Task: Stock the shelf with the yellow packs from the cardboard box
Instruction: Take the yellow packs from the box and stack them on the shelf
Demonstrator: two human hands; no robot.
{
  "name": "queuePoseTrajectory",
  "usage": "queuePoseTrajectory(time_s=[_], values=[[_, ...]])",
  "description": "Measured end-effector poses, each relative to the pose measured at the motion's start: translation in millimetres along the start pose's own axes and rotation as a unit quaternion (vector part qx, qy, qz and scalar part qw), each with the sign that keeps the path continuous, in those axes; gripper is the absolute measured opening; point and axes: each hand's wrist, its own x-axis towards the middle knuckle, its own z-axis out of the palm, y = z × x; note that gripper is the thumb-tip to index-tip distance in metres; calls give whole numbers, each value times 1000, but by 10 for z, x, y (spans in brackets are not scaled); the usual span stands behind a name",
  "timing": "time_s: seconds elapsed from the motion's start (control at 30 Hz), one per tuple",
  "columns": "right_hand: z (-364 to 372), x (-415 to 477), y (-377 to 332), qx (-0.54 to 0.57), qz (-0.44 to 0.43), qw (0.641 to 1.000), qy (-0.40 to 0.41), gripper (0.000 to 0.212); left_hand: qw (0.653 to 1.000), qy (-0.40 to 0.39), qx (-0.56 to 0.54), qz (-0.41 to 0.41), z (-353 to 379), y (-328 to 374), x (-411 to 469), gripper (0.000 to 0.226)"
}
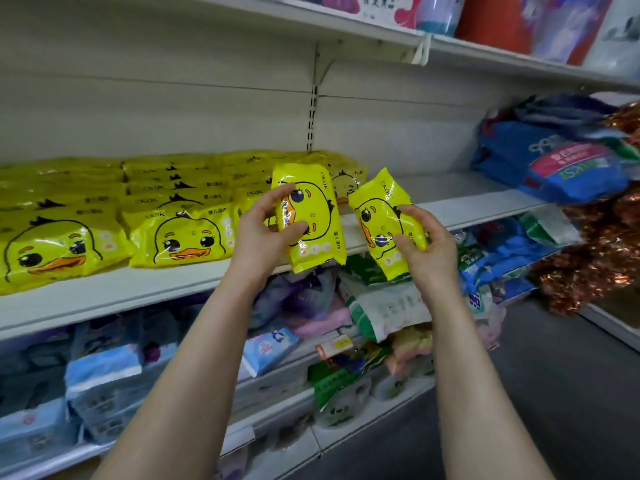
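White metal store shelving fills the view, and its middle board carries rows of flat yellow plastic duck-face packs along the left. In front of that board's edge, the left hand pinches one upright yellow pack between thumb and curled fingers. Just beside it, the right hand grips a second, tilted yellow pack the same way.

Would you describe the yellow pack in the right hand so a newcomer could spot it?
Start at the white metal middle shelf, its left side stacked with flat yellow plastic duck-face packs. Two more are held upright before its front edge; yours is the rightmost pack, in the right hand's grip, fronting bare shelf.
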Motion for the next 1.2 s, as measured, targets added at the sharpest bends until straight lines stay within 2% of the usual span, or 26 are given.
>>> queuePoseTrajectory(time_s=[0.13,0.27,0.37,0.6,0.67,0.8,0.93,1.0,1.07,1.13,1.2], values=[[-25,541,166,-59,-25,997,-52,48,998,66,10,4,131,-8,133,55],[15,1042,279,-137,-77,974,-166,51,992,126,28,7,187,-64,175,55],[137,1354,409,-135,-95,956,-243,55,985,167,42,11,217,-77,129,54],[455,1891,602,-119,-133,915,-361,62,972,226,66,17,376,-87,23,53],[548,1983,640,-142,-144,914,-351,62,969,231,80,16,427,-72,13,53],[680,2018,728,-205,-187,921,-272,66,967,232,103,20,530,-45,10,54],[656,1917,801,-292,-243,895,-235,52,967,224,123,15,609,-70,34,56],[658,1861,831,-250,-272,910,-187,43,967,219,126,16,677,-76,52,56],[648,1767,785,-146,-263,941,-158,31,969,210,127,19,767,-84,81,56],[598,1639,635,-1,-193,956,-222,26,970,204,129,21,864,-100,125,56],[511,1506,474,114,-67,932,-338,37,970,197,138,27,978,-122,183,56]])
